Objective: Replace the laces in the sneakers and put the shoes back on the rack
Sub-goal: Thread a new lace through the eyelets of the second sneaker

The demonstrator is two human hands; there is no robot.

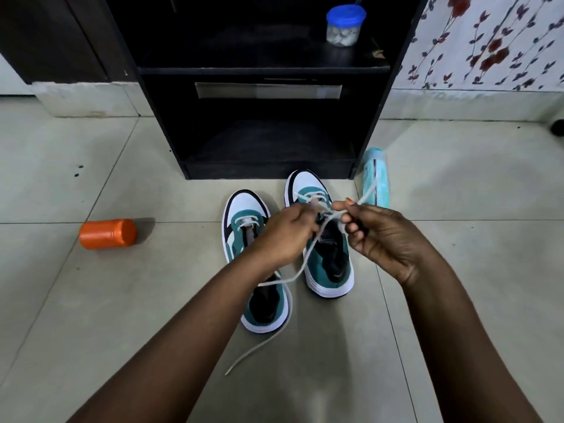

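Floor (pixel 91 300): pale tiles fill most of the frame, with dark grout lines crossing at mid-height.
Rack (pixel 262 71): a black open-shelved unit at upper centre, standing on the floor, its lower shelf bare.
Wall covering (pixel 488 41): white with red and dark flowers, upper right corner.
Left sneaker (pixel 247 227): teal, white and black, centre of the frame, toe pointing towards the rack, partly hidden by the left forearm.
Right sneaker (pixel 308 190): same colours, just beside the first and slightly higher in the frame, toe nearly at the rack's base.
Left hand (pixel 283 233): fingers curled round the white lace (pixel 302 267) above the right sneaker.
Right hand (pixel 387 236): thumb and forefinger pinch the other run of lace, which crosses between the two hands.
Lace tail: loops down over the left sneaker's heel and ends on the floor at lower centre.
Teal bottle (pixel 378 178): lying by the rack's lower right corner.
Orange container (pixel 106 233): on its side at mid-left.
Blue-lidded jar (pixel 345 24): on the rack's upper shelf.
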